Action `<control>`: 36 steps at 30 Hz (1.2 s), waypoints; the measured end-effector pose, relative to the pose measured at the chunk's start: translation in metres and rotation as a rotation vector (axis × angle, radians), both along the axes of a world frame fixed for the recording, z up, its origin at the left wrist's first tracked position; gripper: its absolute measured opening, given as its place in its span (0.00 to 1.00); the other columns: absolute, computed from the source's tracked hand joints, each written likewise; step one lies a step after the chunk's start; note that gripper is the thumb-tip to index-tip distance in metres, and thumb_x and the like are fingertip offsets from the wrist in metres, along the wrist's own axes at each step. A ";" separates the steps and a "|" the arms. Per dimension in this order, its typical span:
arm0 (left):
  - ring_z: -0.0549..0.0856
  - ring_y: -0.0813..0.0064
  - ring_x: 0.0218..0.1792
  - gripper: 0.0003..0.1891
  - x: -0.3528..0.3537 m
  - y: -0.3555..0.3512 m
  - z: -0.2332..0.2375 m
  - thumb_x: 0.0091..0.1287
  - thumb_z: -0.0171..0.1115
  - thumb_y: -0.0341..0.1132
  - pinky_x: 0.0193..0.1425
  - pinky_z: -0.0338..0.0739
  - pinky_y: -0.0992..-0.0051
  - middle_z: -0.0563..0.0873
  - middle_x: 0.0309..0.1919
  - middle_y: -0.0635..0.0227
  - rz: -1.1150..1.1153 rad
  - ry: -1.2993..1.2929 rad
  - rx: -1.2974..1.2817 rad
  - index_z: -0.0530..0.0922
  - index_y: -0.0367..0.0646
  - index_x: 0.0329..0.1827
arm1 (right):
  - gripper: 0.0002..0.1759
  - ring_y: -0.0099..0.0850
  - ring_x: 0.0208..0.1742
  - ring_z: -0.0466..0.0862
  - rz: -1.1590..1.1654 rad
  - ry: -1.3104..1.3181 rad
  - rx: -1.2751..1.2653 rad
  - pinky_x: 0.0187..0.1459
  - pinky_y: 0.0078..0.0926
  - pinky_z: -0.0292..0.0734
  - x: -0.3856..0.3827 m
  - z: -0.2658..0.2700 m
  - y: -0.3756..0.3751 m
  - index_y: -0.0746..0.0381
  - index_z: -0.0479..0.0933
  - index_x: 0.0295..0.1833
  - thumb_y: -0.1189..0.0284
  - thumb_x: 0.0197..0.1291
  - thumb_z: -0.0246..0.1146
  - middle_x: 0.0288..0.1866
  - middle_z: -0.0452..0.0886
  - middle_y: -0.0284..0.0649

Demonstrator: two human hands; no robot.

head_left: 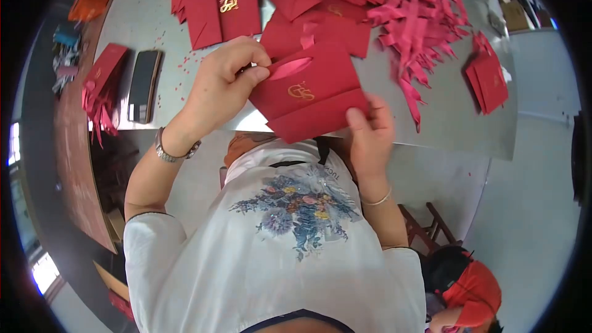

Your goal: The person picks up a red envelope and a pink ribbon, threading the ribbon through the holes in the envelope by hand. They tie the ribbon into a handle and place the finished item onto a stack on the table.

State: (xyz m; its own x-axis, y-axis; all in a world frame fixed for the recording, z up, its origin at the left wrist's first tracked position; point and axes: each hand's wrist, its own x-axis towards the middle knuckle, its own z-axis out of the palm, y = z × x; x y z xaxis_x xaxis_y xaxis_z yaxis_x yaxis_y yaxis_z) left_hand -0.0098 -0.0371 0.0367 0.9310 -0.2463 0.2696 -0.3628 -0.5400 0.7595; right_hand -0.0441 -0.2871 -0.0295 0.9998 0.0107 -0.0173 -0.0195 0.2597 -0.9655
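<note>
Centrally, a red paper bag (327,77) with gold lettering and a pink ribbon (291,68) is held above the near edge of the metal table (450,114), the left hand (225,80) pinching its far-left corner, the right hand (372,129) clasping its near-right edge between thumb and fingers. Beyond lie piled red bags (223,9), with heaped ribbons (419,21) to their right; a smartphone (145,86) rests at left.

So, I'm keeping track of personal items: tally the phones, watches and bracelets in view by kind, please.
Phone: 1
Watch: 1
Bracelet: 1
Total: 3
</note>
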 end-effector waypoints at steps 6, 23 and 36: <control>0.81 0.81 0.46 0.13 0.012 -0.009 -0.020 0.66 0.61 0.24 0.46 0.74 0.81 0.83 0.45 0.71 0.161 0.164 -0.493 0.78 0.39 0.54 | 0.12 0.35 0.34 0.80 -0.249 -1.055 -0.932 0.37 0.31 0.73 0.009 0.068 -0.017 0.62 0.80 0.37 0.80 0.42 0.68 0.43 0.82 0.38; 0.81 0.54 0.49 0.14 0.039 -0.045 -0.044 0.58 0.64 0.26 0.53 0.75 0.64 0.83 0.46 0.57 0.125 -0.285 0.172 0.79 0.38 0.48 | 0.11 0.47 0.49 0.78 -0.274 -0.446 -1.514 0.52 0.42 0.72 0.062 -0.019 -0.126 0.63 0.79 0.47 0.73 0.57 0.63 0.48 0.81 0.47; 0.82 0.51 0.42 0.10 0.057 -0.050 -0.050 0.55 0.66 0.32 0.46 0.76 0.58 0.82 0.36 0.53 0.045 0.086 0.227 0.77 0.40 0.37 | 0.09 0.17 0.29 0.72 -0.296 -0.332 -0.809 0.32 0.16 0.69 0.026 0.040 -0.078 0.65 0.79 0.45 0.82 0.58 0.61 0.29 0.76 0.30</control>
